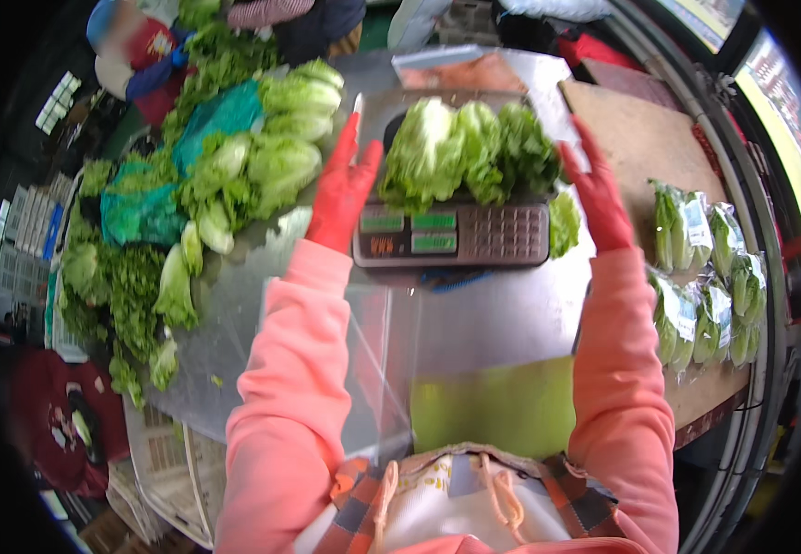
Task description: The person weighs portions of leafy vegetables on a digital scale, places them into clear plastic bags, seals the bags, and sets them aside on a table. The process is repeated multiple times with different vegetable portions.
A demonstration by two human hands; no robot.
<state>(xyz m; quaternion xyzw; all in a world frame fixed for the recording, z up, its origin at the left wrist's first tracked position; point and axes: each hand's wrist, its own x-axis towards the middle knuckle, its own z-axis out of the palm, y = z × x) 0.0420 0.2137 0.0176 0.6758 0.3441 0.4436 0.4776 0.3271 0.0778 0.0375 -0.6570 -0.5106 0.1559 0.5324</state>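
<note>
Several heads of green leaf lettuce (435,152) lie side by side on the platform of a digital weighing scale (504,232). The scale's green displays are lit. My left hand (342,187), in a red glove, is held just left of the lettuce with its fingers apart. A thin pale thing at its fingertip is too unclear to name. On the other side, my right hand (595,190), also red-gloved and slightly blurred, is raised with spread fingers near the outer leaves. Neither hand grips the lettuce. A loose green leaf (564,225) lies beside the scale's right edge.
Piled lettuce (282,163) and green mesh bags (140,208) cover the metal table's left side. Clear plastic bags (372,346) lie before me. Bagged, labelled lettuce (681,228) sits on a wooden board at right. Other people (144,59) stand beyond the pile and at lower left.
</note>
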